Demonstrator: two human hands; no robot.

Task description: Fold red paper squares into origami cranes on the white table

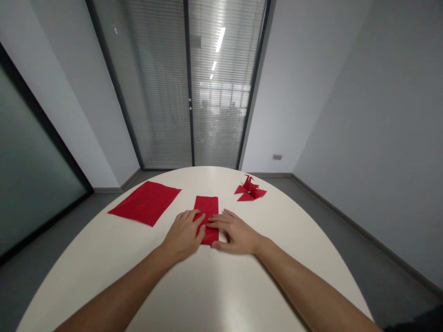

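Observation:
A red sheet of paper point(207, 204), folded into a narrow upright rectangle, lies flat on the white table between my hands. My left hand point(185, 234) rests on its left edge with the fingers spread. From the other side, my right hand point(235, 232) lies over the right edge, its fingers stretched across the paper and its thumb near the lower corner. Neither hand grips the paper; both press or rest on top of it. My fingers cover part of its middle, so any crease there is hidden.
To the left on the white table point(194, 295) lies a flat, unfolded red paper sheet point(147, 203). Folded red paper cranes point(251, 190) stand at the back right, close to the table's curved edge. Beyond are a glass partition with blinds point(159, 92) and grey walls.

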